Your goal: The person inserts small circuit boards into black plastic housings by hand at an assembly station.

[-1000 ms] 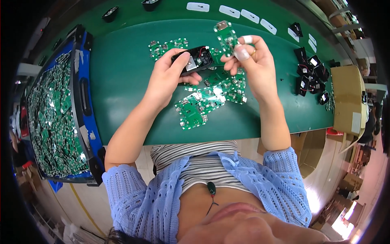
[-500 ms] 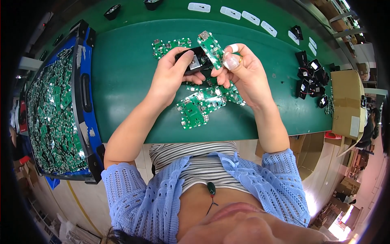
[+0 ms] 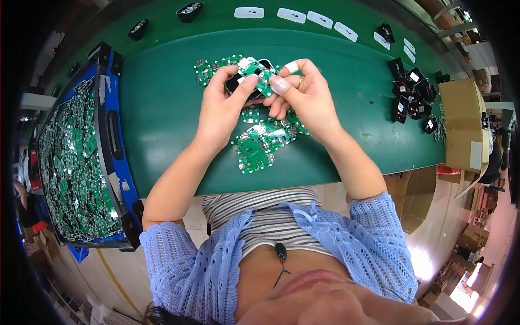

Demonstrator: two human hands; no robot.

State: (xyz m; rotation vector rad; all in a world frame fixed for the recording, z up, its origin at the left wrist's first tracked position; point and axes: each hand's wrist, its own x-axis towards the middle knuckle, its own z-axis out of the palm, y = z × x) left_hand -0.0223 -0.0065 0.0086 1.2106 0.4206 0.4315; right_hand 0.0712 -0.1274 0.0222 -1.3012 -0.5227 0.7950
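Board [image 3: 260,74]: long axis slanted, socket [image 3: 245,63] toward far-left corner of desk [image 3: 179,162]
Left hand [image 3: 219,108]: grip closed around case [image 3: 232,84]
Right hand [image 3: 309,100]: grip pinching board

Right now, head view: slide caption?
Left hand and right hand hold a green rectangular circuit board over a black plastic case.

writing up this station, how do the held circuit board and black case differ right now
The circuit board is green with small parts on it; what shows of the black case is mainly dark. The circuit board is uppermost; the black case is beneath, partly covered. Both are between the left hand and right hand.
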